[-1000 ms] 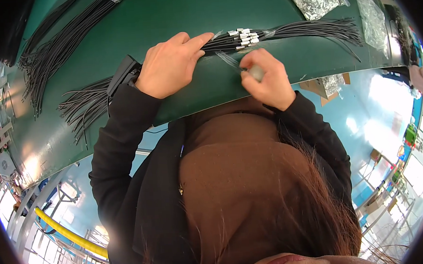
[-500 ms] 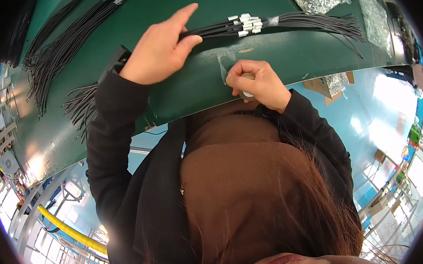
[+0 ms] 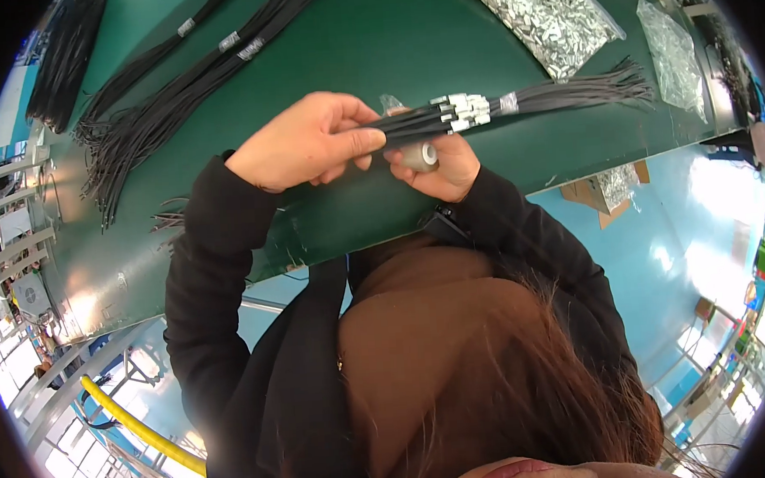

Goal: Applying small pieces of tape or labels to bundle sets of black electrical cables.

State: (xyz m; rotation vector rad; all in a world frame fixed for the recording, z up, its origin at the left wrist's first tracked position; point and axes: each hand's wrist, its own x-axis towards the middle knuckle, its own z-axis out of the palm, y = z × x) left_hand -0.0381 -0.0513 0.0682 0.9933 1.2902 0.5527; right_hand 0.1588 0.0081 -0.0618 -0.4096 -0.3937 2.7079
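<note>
Two black-sleeved forearms (image 3: 218,267) angle inward. The left hand (image 3: 302,145) clamps the black cable bundle (image 3: 412,128) over the green worktop (image 3: 355,214), thumb along its near side. The right hand (image 3: 448,167), bent upward beneath the bundle, grips a tape roll (image 3: 417,156) near the silvery metal connectors (image 3: 464,111).

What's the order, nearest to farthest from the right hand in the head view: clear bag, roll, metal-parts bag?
1. Roll: held in the right hand.
2. Metal-parts bag: beyond the hand, toward upper right.
3. Clear bag: farthest right of the three.
</note>
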